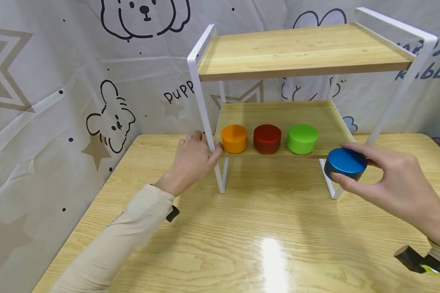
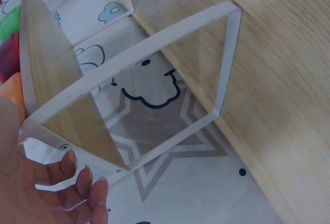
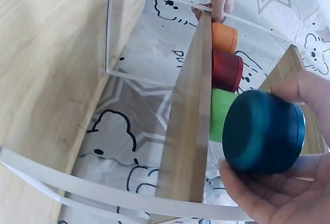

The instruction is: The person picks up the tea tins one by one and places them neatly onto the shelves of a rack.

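Note:
A round blue tin (image 1: 346, 162) is pinched between the thumb and fingers of my right hand (image 1: 399, 179), in front of the right end of the lower shelf board (image 1: 278, 112). In the right wrist view the blue tin (image 3: 263, 131) partly covers the green one. On that board stand an orange tin (image 1: 234, 139), a dark red tin (image 1: 267, 139) and a green tin (image 1: 302, 139) in a row. My left hand (image 1: 194, 156) holds the rack's white left post (image 1: 203, 103), thumb in front near the orange tin. Its fingers (image 2: 85, 183) are curled behind the post.
The two-tier rack's upper board (image 1: 304, 47) overhangs the tins. White metal legs (image 1: 328, 179) stand on the wooden table (image 1: 220, 244). Behind hangs a printed cloth (image 1: 58, 122) with cartoon animals and stars. Black straps with cameras (image 1: 410, 258) sit at the wrists.

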The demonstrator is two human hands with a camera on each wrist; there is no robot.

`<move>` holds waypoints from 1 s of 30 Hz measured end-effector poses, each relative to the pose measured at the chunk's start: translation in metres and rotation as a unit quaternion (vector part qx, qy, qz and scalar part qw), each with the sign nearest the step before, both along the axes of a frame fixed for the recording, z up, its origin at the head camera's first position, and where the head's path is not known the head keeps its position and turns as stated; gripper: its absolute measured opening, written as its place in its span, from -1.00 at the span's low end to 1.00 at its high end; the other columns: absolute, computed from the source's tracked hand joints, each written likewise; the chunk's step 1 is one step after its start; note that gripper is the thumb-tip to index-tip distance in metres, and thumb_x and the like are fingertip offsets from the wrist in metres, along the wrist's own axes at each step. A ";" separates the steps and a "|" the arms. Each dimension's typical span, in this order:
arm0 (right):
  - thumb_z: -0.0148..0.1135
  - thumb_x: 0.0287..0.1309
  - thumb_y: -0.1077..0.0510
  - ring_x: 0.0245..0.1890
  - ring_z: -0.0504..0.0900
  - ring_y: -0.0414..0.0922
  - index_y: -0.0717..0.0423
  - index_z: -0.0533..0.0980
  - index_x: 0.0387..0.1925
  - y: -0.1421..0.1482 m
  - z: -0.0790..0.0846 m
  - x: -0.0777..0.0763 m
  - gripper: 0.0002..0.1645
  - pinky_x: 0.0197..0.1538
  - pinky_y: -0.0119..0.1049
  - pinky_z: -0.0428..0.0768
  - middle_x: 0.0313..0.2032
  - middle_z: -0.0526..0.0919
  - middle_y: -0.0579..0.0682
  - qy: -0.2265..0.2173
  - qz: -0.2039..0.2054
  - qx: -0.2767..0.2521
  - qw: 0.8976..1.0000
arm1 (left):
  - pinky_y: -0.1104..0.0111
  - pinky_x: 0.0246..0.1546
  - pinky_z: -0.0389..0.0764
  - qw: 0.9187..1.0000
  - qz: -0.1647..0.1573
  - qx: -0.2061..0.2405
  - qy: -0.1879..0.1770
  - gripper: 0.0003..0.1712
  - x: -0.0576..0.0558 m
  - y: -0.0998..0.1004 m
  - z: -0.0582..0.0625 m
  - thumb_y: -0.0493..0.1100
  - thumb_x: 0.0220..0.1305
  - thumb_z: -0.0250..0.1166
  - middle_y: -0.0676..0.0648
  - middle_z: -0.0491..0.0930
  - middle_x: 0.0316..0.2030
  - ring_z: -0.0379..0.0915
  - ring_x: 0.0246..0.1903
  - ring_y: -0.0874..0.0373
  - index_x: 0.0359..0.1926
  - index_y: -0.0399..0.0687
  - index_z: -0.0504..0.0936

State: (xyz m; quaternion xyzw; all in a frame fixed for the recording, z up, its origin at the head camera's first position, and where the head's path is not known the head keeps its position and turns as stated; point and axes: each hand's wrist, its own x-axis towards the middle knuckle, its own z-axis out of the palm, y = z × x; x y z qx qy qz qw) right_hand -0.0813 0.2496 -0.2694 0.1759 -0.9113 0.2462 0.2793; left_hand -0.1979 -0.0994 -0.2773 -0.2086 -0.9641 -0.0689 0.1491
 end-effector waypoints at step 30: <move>0.23 0.20 0.16 0.00 0.43 0.44 0.45 0.10 0.34 -0.026 0.018 -0.029 -0.18 -0.08 0.34 0.43 0.11 0.37 0.54 -0.102 -0.067 0.024 0.992 | 0.11 -0.34 0.48 0.999 -0.004 -0.025 0.019 -0.40 0.001 -0.001 0.000 0.11 0.43 -0.26 -0.18 0.48 -0.43 0.44 -0.34 -0.11 -0.63 -0.11 0.39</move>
